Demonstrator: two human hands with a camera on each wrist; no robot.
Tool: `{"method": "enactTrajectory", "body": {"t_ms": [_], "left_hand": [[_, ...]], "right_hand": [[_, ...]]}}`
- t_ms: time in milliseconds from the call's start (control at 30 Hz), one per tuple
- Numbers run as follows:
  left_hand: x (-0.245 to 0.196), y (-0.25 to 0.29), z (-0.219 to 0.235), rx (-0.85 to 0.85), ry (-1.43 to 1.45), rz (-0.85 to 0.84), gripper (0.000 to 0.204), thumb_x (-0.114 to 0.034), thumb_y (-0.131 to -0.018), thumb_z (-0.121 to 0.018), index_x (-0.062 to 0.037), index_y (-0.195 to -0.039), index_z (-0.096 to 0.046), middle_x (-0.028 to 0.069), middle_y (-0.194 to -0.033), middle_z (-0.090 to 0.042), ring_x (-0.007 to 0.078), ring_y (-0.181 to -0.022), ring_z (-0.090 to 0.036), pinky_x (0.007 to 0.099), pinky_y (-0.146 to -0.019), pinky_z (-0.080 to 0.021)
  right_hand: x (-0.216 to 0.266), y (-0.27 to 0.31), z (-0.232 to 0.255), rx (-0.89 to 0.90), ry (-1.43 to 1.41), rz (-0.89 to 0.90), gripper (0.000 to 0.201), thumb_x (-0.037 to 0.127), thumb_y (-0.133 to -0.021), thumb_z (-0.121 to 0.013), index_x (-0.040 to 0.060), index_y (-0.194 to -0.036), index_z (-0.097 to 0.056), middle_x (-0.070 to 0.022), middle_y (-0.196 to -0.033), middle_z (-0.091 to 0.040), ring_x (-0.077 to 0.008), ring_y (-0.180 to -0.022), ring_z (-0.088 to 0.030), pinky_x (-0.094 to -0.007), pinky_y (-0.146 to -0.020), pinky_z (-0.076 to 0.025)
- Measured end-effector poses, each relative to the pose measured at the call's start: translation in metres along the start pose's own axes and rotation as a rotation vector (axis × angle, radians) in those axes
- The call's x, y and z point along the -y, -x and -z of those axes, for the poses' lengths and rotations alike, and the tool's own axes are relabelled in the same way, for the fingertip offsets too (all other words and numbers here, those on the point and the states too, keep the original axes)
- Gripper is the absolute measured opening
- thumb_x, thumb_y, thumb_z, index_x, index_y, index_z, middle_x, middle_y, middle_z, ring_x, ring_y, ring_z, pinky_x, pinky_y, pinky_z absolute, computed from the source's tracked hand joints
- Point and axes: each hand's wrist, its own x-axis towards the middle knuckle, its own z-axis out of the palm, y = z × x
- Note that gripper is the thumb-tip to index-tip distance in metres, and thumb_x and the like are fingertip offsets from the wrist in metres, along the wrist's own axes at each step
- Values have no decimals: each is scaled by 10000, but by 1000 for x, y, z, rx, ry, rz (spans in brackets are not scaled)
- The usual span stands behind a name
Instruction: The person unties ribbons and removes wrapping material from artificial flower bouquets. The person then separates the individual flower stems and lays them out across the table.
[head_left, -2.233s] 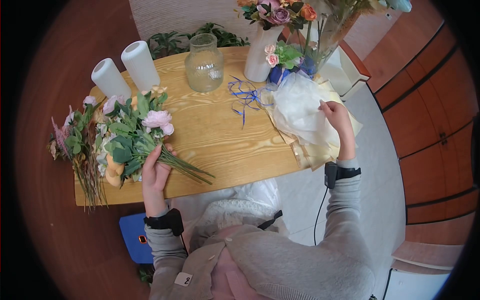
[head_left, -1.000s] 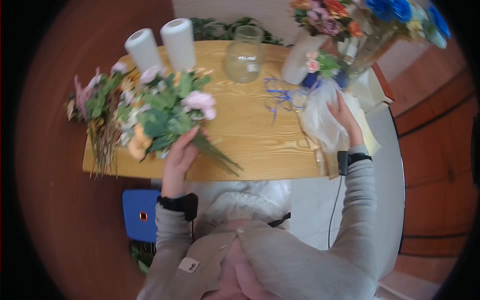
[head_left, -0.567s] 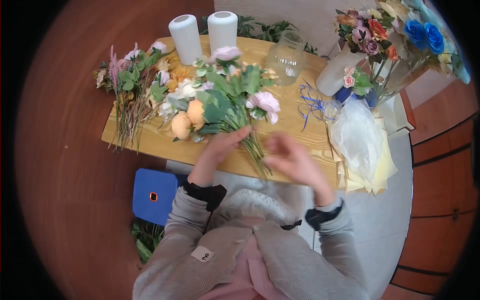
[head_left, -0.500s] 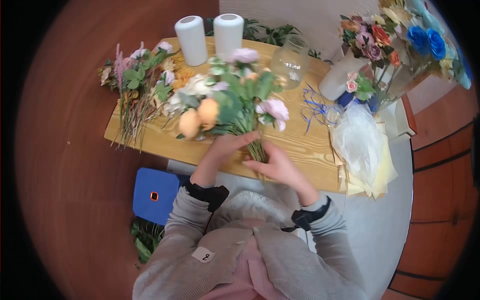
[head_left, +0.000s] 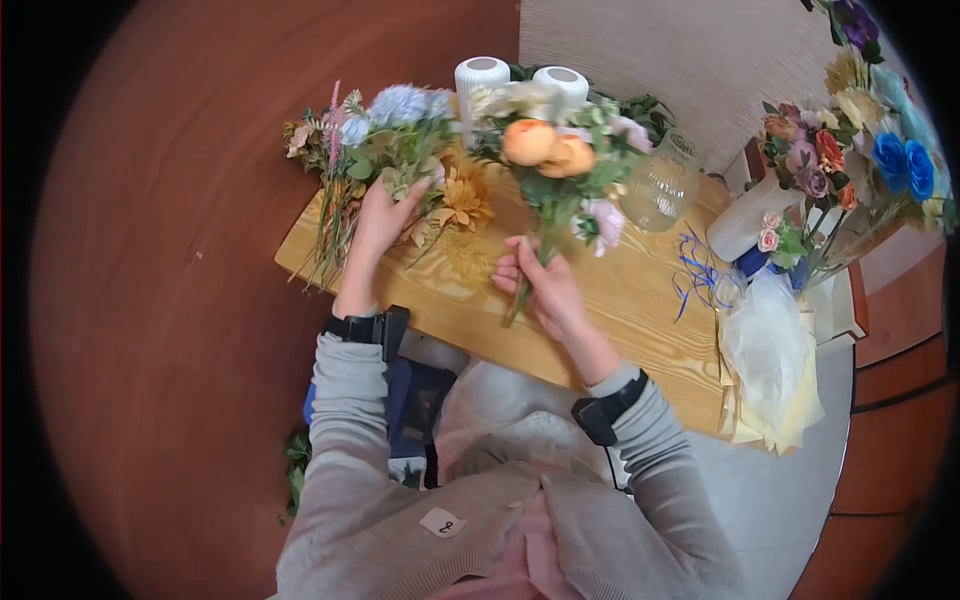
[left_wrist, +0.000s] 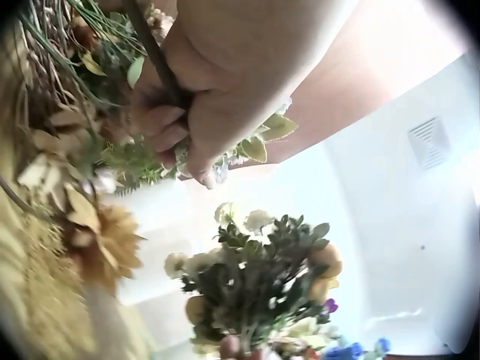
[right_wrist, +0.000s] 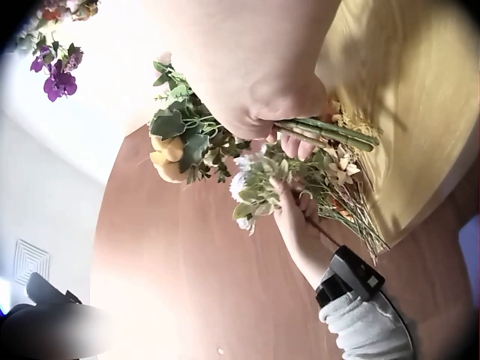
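My right hand (head_left: 545, 290) grips the green stems of a bouquet (head_left: 545, 190), its orange, pink and white heads raised over the table. Below the fingers the cut stem ends (right_wrist: 349, 137) stick out. At the left pile my left hand (head_left: 378, 215) pinches a pale blue hydrangea (head_left: 398, 103) just under its leaves. The hydrangea's dark stem (left_wrist: 150, 49) runs back along the palm in the left wrist view. Close beside that hand lie a golden-orange flower (head_left: 465, 197) and a pink flower spike (head_left: 335, 125) among loose stems.
Two white ribbed vases (head_left: 482, 72) and a glass vase (head_left: 662, 185) stand at the back of the wooden table (head_left: 620, 310). Blue ribbon (head_left: 700, 270) and wrapping paper (head_left: 765, 340) lie on the right. Filled vases hold flowers (head_left: 810, 165) behind them.
My right hand leaves the wrapping paper and takes the bouquet from my left hand. The left hand moves to the pile and lifts a blue hydrangea. The head view shifts left.
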Motion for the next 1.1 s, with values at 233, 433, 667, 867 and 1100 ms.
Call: {"method": "enactTrajectory", "body": {"t_ms": [233, 433, 667, 867, 1100], "left_hand": [[9, 28, -27, -789, -889, -524, 449, -293, -813, -653, 18, -1102, -508, 173, -769, -567, 349, -795, -548, 413, -771, -433], [37, 30, -63, 477, 524, 128, 206, -222, -937, -514, -27, -1003, -521, 111, -914, -595, 184, -796, -583, 305, -699, -480], [30, 31, -79, -55, 701, 89, 143, -144, -965, -422, -14, -931, -472, 62, -716, -577, 122, -606, -564, 278, -519, -452], [97, 16, -72, -189, -141, -25, 149, -90, -899, -493, 28, -990, -482, 190, -814, -552, 331, -710, -553, 413, -643, -443], [19, 54, -94, -310, -409, -457, 298, -229, -882, -576, 28, -1007, -493, 194, -885, -555, 354, -857, -532, 418, -758, -425]], "right_hand": [[-53, -42, -12, 20, 384, 4, 330, 370, -945, -488, 48, -959, -557, -5, -714, -534, -86, -625, -505, -238, -567, -433], [-72, -49, -19, 48, 447, 209, 323, 344, -946, -496, 38, -868, -568, -11, -669, -533, -77, -589, -491, -243, -528, -406], [-57, -50, 6, -108, 678, 243, 424, 357, -956, -460, 28, -707, -557, -33, -510, -525, -120, -465, -511, -256, -465, -409], [-37, -43, 12, -60, 834, -121, 557, 464, -963, -358, 28, -684, -567, -62, -542, -554, -163, -484, -552, -294, -482, -447], [-24, -35, 20, -184, 1363, 268, 613, 444, -962, -365, 14, -577, -573, -106, -536, -556, -254, -516, -556, -359, -566, -469]]}}
